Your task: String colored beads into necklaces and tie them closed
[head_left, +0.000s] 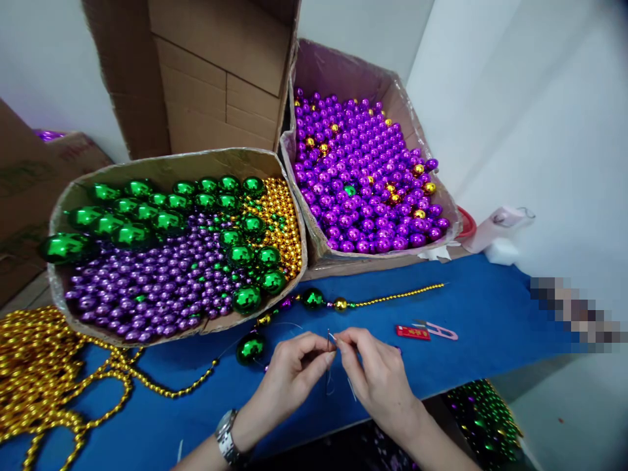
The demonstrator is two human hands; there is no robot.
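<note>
My left hand [301, 366] and my right hand [375, 376] meet over the blue tabletop [304, 418], fingertips pinched together. My left fingers grip a thin needle-like piece [328, 335]. Between my right thumb and forefinger is the tip of a fine pale thread [333, 337]; its exact end is too small to make out. Loose thread hangs below the fingers. Just beyond my hands lies a bead strand with a large green bead [251, 348], another green bead [313, 298], a gold bead [341, 304] and a row of tiny gold beads [400, 295].
One carton [216, 325] holds green, purple and small gold beads; another carton [321, 242] holds purple ones. Gold bead chains [36, 373] are heaped at left. Pink thread snips [444, 331] and a red packet [413, 333] lie right of my hands.
</note>
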